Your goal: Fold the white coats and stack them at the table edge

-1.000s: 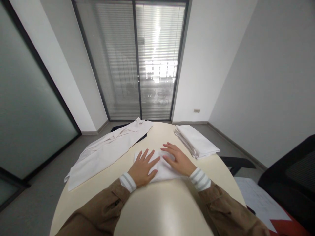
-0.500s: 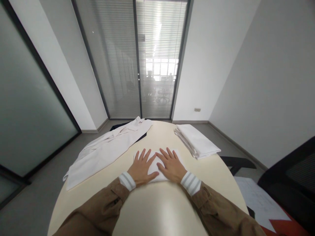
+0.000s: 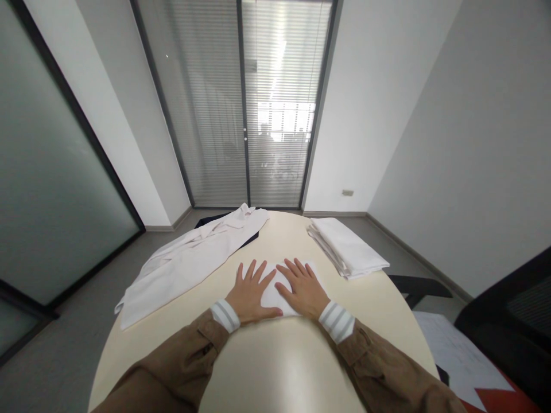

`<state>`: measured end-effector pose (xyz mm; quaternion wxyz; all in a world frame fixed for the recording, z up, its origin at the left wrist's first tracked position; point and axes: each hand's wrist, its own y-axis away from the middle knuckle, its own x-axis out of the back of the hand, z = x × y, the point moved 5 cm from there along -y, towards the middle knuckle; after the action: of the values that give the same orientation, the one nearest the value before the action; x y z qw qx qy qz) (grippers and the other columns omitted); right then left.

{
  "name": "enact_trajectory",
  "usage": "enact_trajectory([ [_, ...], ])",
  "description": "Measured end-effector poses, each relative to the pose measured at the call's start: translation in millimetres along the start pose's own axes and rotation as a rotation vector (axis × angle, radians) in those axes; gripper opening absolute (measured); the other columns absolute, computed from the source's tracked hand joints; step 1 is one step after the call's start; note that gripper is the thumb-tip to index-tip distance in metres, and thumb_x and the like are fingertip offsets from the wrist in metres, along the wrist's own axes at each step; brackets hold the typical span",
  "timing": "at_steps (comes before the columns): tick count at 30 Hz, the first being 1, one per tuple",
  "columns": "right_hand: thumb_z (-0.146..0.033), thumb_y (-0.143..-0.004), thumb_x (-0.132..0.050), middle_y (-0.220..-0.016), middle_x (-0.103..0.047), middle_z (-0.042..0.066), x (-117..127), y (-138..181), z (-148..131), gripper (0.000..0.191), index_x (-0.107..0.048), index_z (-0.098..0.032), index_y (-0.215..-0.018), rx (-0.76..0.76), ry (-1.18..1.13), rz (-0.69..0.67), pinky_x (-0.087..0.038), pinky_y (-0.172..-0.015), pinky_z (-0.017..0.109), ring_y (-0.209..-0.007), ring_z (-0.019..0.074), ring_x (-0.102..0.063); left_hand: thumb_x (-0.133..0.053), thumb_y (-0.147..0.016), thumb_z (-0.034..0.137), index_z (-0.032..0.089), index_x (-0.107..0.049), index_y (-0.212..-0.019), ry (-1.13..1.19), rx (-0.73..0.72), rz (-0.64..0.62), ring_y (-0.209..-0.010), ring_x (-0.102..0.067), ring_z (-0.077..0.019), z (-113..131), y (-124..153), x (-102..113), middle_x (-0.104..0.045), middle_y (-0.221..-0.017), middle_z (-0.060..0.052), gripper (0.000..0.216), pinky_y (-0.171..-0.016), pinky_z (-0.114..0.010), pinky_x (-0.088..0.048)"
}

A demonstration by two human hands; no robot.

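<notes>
A small folded white cloth (image 3: 272, 289) lies in the middle of the round cream table (image 3: 267, 367). My left hand (image 3: 251, 292) lies flat on its left half, fingers spread. Beside it my right hand (image 3: 303, 288) presses flat on the right half, fingers stretched out. Both hands cover most of the cloth, and neither grips anything. Brown sleeves with striped cuffs reach in from the near edge.
A white shirt (image 3: 189, 258) lies spread out over the table's far left, hanging over the edge. A stack of folded white cloths (image 3: 348, 248) sits at the far right. A black chair (image 3: 512, 321) and papers (image 3: 456, 355) are to the right.
My right hand has slid left and closer to my left hand, so both now rest side by side on the folded cloth. The cloth looks more compact.
</notes>
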<state>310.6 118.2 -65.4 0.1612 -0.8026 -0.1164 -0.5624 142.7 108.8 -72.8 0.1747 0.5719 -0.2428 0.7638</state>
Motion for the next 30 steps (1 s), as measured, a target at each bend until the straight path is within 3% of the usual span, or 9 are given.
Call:
enact_trajectory([
  [11, -0.061, -0.097, -0.036, -0.16, -0.032, 0.007, 0.4, -1.4, 4.8, 0.061, -0.043, -0.029, -0.149, -0.011, -0.013, 0.01, -0.013, -0.12, 0.051, -0.149, 0.0289, -0.022, -0.049, -0.068, 0.09, 0.023, -0.031, -0.155, -0.03, -0.006, -0.01, -0.147, -0.014, -0.0484, -0.2, 0.2, -1.2, -0.023, -0.161, -0.018, 0.111, -0.111, -0.073, -0.002],
  [16, -0.061, -0.097, -0.035, -0.16, -0.032, 0.008, -1.8, -5.2, 15.7, 0.063, -0.042, -0.027, -0.149, -0.072, -0.001, 0.028, -0.013, -0.12, 0.05, -0.149, 0.029, -0.021, -0.051, -0.069, 0.089, 0.028, -0.032, -0.154, -0.035, -0.019, 0.02, -0.147, -0.014, -0.0471, -2.3, 0.8, -3.3, -0.025, -0.161, -0.016, 0.107, -0.112, -0.071, -0.002],
  [23, -0.061, -0.097, -0.034, -0.16, -0.03, 0.008, -4.4, -9.6, 37.4, 0.064, -0.042, -0.026, -0.15, -0.148, -0.023, 0.028, -0.014, -0.119, 0.052, -0.15, 0.0311, -0.017, -0.042, -0.086, 0.077, 0.029, -0.034, -0.154, 0.007, -0.006, 0.053, -0.147, -0.017, -0.0451, -0.5, 2.3, -0.2, -0.027, -0.161, -0.014, 0.084, -0.113, -0.071, -0.003],
  [30, -0.06, -0.097, -0.034, -0.157, -0.035, 0.013, -6.4, -12.9, 52.6, 0.068, -0.043, -0.016, -0.148, -0.161, -0.084, 0.06, -0.012, -0.122, 0.048, -0.151, 0.0277, -0.016, -0.045, -0.077, 0.085, 0.029, -0.035, -0.153, -0.011, 0.02, 0.011, -0.147, -0.015, -0.0471, 0.4, -0.4, -0.2, -0.026, -0.161, -0.015, 0.095, -0.112, -0.072, -0.003],
])
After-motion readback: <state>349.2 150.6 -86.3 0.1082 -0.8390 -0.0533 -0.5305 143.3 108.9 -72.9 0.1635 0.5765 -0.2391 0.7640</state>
